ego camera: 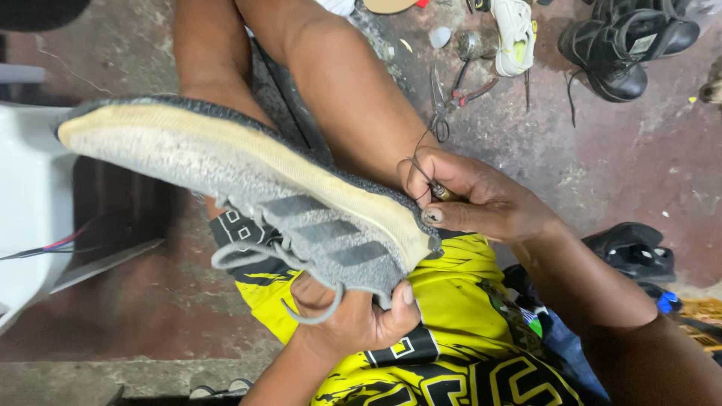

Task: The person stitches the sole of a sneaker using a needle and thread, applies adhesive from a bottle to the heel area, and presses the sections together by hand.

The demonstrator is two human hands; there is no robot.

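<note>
While each hand grips, left hand point(353, 319) sneaker point(248, 180), right hand point(481, 199) awl point(442, 192), tools litter stained concrete floor point(624, 158).

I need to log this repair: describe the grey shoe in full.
The grey shoe is a knit sneaker with darker side stripes, grey laces hanging loose and a worn cream sole with a gritty grey tread. It lies tilted, sole up, across the person's lap. The left hand grips its upper from below; the right hand presses a thin tool at the sole's edge.
</note>
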